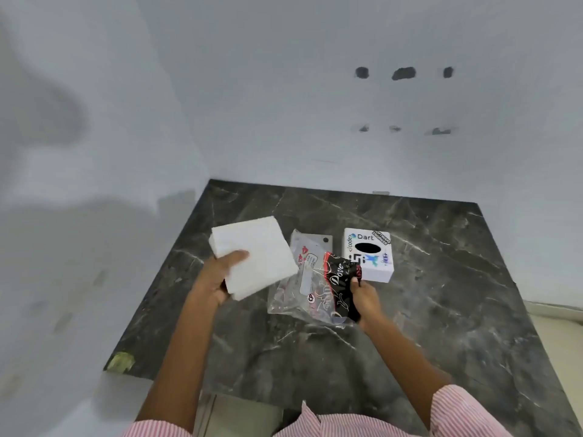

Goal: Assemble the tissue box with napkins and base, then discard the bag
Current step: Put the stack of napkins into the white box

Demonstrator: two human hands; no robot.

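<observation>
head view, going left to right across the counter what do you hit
left hand → napkin stack → clear plastic bag → right hand gripping the bag → white tissue box

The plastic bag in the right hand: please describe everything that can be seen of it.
The plastic bag is thin, crinkled film, clear over most of its body, with a black and red printed part that reads "Dove". It looks empty and limp. The right hand pinches its black end, and the rest trails onto the dark marble counter. It lies between the napkin stack and the white tissue box.
</observation>
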